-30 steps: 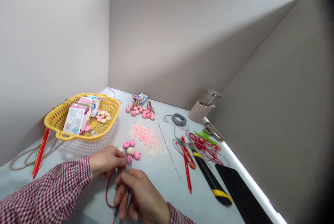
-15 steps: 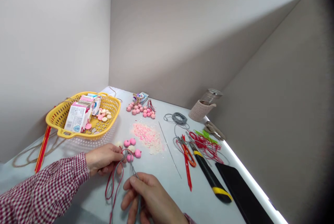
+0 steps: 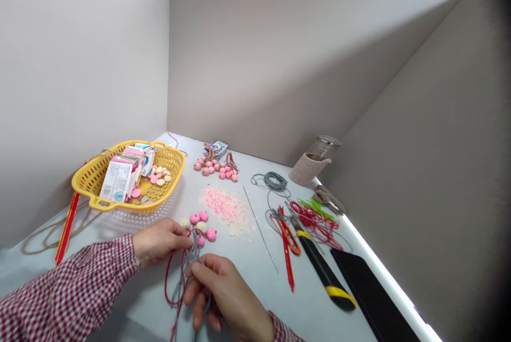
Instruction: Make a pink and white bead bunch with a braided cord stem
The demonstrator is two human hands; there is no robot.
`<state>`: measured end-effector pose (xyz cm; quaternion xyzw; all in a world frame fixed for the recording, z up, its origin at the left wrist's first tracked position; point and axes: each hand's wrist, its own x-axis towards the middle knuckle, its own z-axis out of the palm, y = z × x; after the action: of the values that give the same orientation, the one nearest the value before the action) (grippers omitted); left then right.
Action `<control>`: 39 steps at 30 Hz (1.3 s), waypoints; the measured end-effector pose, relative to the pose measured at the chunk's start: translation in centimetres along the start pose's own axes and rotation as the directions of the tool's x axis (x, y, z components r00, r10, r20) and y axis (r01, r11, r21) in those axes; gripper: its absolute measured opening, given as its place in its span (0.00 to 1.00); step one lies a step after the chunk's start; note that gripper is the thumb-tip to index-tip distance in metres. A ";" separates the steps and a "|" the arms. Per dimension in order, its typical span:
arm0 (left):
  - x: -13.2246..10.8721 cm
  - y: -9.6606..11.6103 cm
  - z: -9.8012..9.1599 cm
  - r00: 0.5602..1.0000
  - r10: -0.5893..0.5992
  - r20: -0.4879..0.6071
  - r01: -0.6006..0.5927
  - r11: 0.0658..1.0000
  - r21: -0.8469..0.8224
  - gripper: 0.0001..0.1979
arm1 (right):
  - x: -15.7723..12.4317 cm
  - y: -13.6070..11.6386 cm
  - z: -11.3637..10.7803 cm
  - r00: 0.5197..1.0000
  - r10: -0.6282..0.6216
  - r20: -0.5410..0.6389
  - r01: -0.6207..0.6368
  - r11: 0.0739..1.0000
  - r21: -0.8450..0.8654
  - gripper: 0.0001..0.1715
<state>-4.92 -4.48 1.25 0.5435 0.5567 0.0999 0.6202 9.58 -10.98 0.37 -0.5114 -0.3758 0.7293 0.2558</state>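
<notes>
Red and grey cord (image 3: 178,291) hangs in loops between my hands, just in front of a small cluster of pink and cream balls (image 3: 203,217) that the cord appears to reach. My left hand (image 3: 165,240) pinches the cords close beside those balls. Lower and to the right, my right hand (image 3: 223,289) has grey cord between thumb and forefinger, its other fingers loosely curled. Past the balls lies a heap of pink and white shavings (image 3: 227,208). Where exactly the cords cross is partly hidden by my fingers.
A yellow basket (image 3: 175,185) holding boxes stands left. Behind are strung pink balls (image 3: 211,166). To the right lie a thin rod (image 3: 259,227), orange-handled scissors (image 3: 293,244), a black-and-yellow knife (image 3: 319,259), red cord (image 3: 315,219), a grey coil (image 3: 275,180) and a covered jar (image 3: 309,166).
My right hand has moved up and left, closer to my left hand, drawing the grey cord along. The red loop has shifted slightly; my left hand stays nearly in place.
</notes>
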 end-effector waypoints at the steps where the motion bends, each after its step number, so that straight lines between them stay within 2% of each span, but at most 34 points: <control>1: 0.0 0.0 0.0 1.000 -0.001 0.010 0.002 1.000 -0.005 0.17 | -0.1 0.0 -0.1 1.000 -0.003 0.009 0.002 1.000 0.020 0.09; 7: 0.2 -0.5 0.5 0.992 -0.009 0.129 0.020 0.996 -0.083 0.24 | -0.6 0.3 0.0 0.997 -0.049 0.066 0.038 0.987 0.159 0.13; 11: 0.4 -0.8 0.9 0.988 0.004 0.156 0.008 0.997 -0.073 0.29 | 0.2 1.2 0.8 0.991 0.010 0.132 -0.033 0.985 0.168 0.16; 17: 0.4 -0.7 0.9 0.990 -0.029 0.137 0.048 0.989 -0.137 0.26 | 0.4 1.5 1.0 0.989 0.030 0.143 -0.053 0.985 0.164 0.17; 23: 0.4 -0.5 1.1 0.987 -0.039 0.159 0.057 0.992 -0.113 0.23 | 0.1 1.3 1.5 0.993 -0.023 0.120 -0.007 0.970 0.244 0.22; 27: 0.1 0.1 1.2 0.991 -0.028 0.130 0.043 0.993 -0.111 0.21 | 0.8 1.0 3.1 0.992 0.036 0.119 -0.066 0.963 0.260 0.21; 30: -0.2 0.5 0.9 0.981 -0.052 0.184 0.081 0.985 -0.152 0.20 | 1.5 1.3 4.0 0.994 0.088 0.070 -0.103 0.962 0.254 0.17; 33: -0.1 0.3 0.5 0.961 -0.025 0.276 0.074 0.983 -0.167 0.16 | 1.9 2.5 4.0 0.996 0.069 0.056 -0.075 0.991 0.108 0.13; 35: 0.1 0.0 0.3 0.951 -0.007 0.308 0.063 0.983 -0.173 0.14 | 1.6 3.4 3.5 0.996 -0.061 0.061 0.069 0.987 -0.144 0.09; 37: 0.5 -0.3 0.2 0.951 0.002 0.309 0.059 0.981 -0.187 0.15 | 0.7 3.8 2.6 0.958 -0.281 0.056 0.275 0.849 -0.451 0.07; 38: 0.6 -0.4 0.2 0.951 0.000 0.308 0.061 0.980 -0.190 0.15 | 0.0 3.7 2.0 0.930 -0.363 0.065 0.333 0.753 -0.568 0.05; 39: 0.7 -0.5 0.1 0.952 0.000 0.305 0.061 0.980 -0.191 0.16 | -0.6 3.3 1.4 0.900 -0.434 0.023 0.350 0.692 -0.631 0.03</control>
<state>-4.81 -4.21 0.45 0.4792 0.4505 0.0602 0.7508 8.48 -13.78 -1.74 -0.5199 -0.6775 0.4582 0.2465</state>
